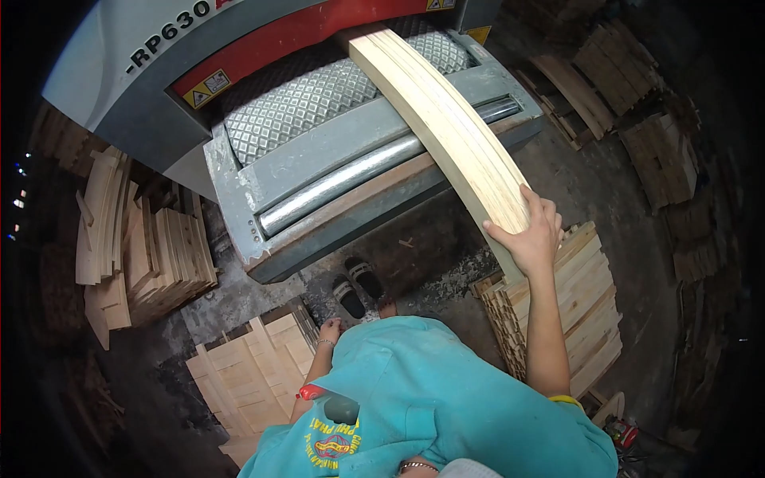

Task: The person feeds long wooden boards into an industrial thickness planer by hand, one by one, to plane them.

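My right hand [532,235] grips the near end of a long pale wooden plank [446,119], thumb on one side and fingers over the other. The plank shows lengthwise lines and looks bowed in this wide view. Its far end passes under the red edge of a grey machine [335,171] marked RP630. It lies across the machine's bed, over a smooth metal roller [343,187] and beside a diamond-patterned plate [303,107]. My left hand [329,328], with a bracelet at the wrist, hangs low by my body, small in view, fingers loosely apart and seemingly holding nothing.
Stacked boards [570,307] stand below my right hand. Another board stack [247,366] is at my left, and more wood [151,247] is piled beside the machine. A pair of dark sandals [356,287] lies on the floor. Further wood stacks [661,159] line the right side.
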